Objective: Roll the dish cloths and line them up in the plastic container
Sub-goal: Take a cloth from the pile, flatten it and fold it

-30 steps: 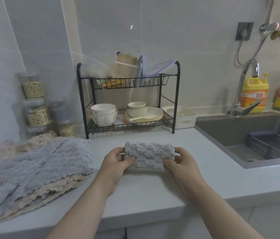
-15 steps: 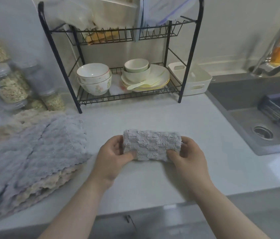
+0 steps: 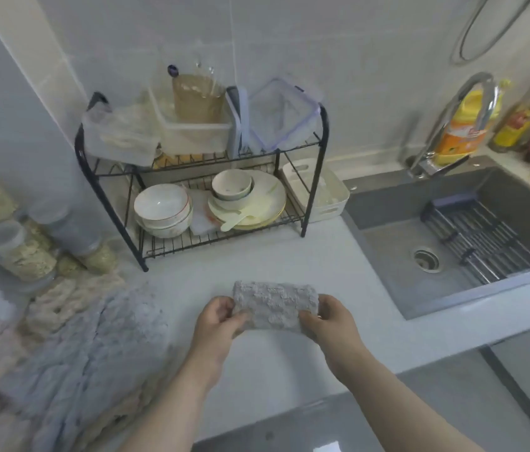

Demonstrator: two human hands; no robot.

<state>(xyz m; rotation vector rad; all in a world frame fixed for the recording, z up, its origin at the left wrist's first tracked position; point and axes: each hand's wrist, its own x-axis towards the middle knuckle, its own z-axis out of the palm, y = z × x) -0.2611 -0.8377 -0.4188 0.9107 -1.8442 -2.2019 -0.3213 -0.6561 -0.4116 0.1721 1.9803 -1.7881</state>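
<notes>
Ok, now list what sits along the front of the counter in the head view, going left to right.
pile of unrolled dish cloths → left hand → rolled grey cloth → right hand → sink

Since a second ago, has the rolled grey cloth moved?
No. The rolled cloth stays before the right half of the dish rack, held by the left hand and right hand; only the camera shifted.
</notes>
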